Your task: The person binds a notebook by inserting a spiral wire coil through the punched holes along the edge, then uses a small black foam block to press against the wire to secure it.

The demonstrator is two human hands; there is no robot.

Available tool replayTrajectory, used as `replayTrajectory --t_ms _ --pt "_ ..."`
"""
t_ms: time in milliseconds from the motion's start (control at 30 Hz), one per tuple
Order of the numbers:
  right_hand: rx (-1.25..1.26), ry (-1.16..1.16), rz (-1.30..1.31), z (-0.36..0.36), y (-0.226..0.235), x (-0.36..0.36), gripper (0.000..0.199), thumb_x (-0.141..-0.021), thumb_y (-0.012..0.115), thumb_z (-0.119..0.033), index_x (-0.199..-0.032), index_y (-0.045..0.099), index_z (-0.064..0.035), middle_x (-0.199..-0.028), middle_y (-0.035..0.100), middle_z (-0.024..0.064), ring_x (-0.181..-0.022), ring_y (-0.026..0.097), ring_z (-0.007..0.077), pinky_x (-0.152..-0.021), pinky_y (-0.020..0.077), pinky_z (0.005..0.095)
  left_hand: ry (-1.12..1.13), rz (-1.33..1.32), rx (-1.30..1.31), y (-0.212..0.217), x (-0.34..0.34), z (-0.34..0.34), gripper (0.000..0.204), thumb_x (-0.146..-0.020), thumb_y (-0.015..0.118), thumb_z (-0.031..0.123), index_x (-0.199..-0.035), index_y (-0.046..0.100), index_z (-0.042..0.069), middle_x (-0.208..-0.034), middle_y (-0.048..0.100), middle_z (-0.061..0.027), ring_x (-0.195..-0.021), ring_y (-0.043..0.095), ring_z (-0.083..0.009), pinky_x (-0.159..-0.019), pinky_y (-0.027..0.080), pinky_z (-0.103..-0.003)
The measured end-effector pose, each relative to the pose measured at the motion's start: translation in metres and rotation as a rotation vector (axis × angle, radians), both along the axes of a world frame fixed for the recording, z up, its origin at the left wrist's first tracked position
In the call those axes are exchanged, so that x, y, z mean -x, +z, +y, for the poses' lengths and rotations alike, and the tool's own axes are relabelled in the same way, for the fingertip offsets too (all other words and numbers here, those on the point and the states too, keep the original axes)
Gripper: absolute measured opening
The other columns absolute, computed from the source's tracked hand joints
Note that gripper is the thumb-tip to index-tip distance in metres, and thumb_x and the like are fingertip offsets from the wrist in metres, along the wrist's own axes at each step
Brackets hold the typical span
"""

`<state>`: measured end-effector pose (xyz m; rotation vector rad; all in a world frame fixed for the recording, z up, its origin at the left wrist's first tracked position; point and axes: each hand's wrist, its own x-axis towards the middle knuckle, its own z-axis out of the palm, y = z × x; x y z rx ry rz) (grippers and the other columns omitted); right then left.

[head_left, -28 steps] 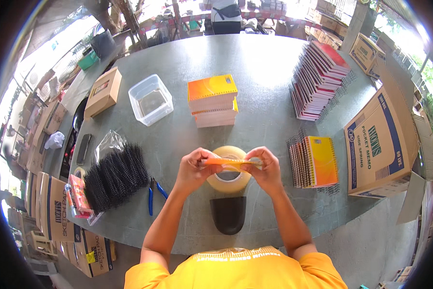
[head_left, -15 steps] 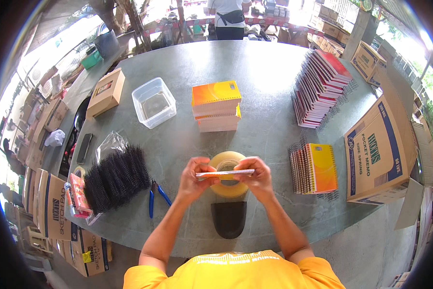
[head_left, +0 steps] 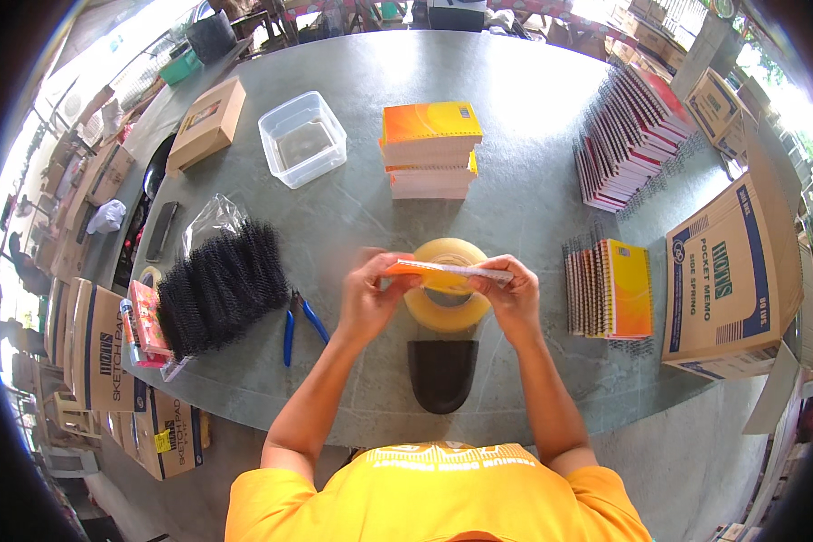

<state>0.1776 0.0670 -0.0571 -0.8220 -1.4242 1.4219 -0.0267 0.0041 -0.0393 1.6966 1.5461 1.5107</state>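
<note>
Between both hands, above a large roll of clear tape (head_left: 449,316), is a thin notepad (head_left: 438,268) with an orange cover, seen nearly edge-on. My left hand (head_left: 372,291) pinches its left end and my right hand (head_left: 513,291) its right end. Directly below the tape roll lies a dark rounded pad (head_left: 442,372). Left of it are blue-handled cutters (head_left: 305,327) with their handles spread, beside a heap of black spiral binding wires (head_left: 221,294). Beyond my hands stands a stack of orange-covered pads (head_left: 432,149) with no spirals visible.
Spiral-bound yellow-orange notebooks (head_left: 628,289) stand at right, with a tall leaning stack of red-covered ones (head_left: 632,135) behind. An open carton (head_left: 723,280) sits at the right edge. A clear plastic tub (head_left: 303,140) and a brown box (head_left: 206,124) are far left.
The whole view has shifted, so the table sits higher in the picture. The notepad has tilted, showing more of its orange cover at the left; both hands still hold it.
</note>
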Motion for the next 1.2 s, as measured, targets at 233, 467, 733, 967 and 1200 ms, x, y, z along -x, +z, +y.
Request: replayTrajectory --t_ms 233,467,733,967,1200 --pt "0.056 0.043 0.162 0.009 0.017 -0.009 0.022 -0.08 0.071 -0.008 -0.097 0.058 -0.0005 -0.09 0.063 0.0039 -0.083 0.057 0.0096 -0.076 0.0459 0.0228 -0.107 -0.63 0.096 -0.015 0.01 -0.013 0.023 -0.079 0.07 0.004 -0.101 0.062 0.001 -0.1 0.062 -0.009 -0.093 0.057 -0.0167 -0.081 0.048 -0.029" --pt "-0.049 0.124 0.076 -0.004 -0.01 0.006 0.035 -0.074 0.075 -0.002 -0.103 0.055 0.0 -0.093 0.062 0.0054 -0.084 0.06 0.0117 -0.076 0.0479 0.0233 0.126 -0.21 0.111 -0.056 -0.031 0.0 0.045 -0.072 0.078 0.011 -0.11 0.053 0.004 -0.113 0.054 -0.0079 -0.109 0.049 -0.0187 -0.09 0.043 -0.03" --pt "0.07 0.038 0.088 -0.001 0.006 0.003 0.018 -0.072 0.075 0.002 -0.086 0.064 -0.0013 -0.084 0.066 0.0041 -0.076 0.06 0.0083 -0.072 0.0497 0.0221 -0.283 -0.62 0.263 -0.004 -0.019 0.009 0.039 -0.069 0.078 0.001 -0.102 0.058 0.004 -0.097 0.064 -0.0058 -0.086 0.06 -0.0119 -0.077 0.049 -0.025" --pt "0.057 0.104 -0.101 0.001 0.001 -0.004 0.016 -0.072 0.075 0.001 -0.084 0.064 -0.0017 -0.082 0.066 0.0034 -0.074 0.06 0.0083 -0.071 0.0495 0.0228 -0.339 -0.509 0.316 -0.014 -0.024 0.017 0.015 -0.074 0.072 -0.003 -0.086 0.063 0.002 -0.081 0.065 -0.0025 -0.076 0.061 -0.0075 -0.069 0.05 -0.023" --pt "-0.635 -0.2 -0.445 -0.004 0.052 0.001 0.029 -0.073 0.074 -0.015 -0.097 0.061 -0.0032 -0.087 0.064 0.0065 -0.083 0.06 0.0182 -0.081 0.0463 0.0311 -0.32 -0.379 0.29 -0.032 -0.021 0.013 0.018 -0.074 0.073 0.004 -0.089 0.063 0.005 -0.083 0.065 -0.0005 -0.076 0.058 -0.0043 -0.067 0.048 -0.023"
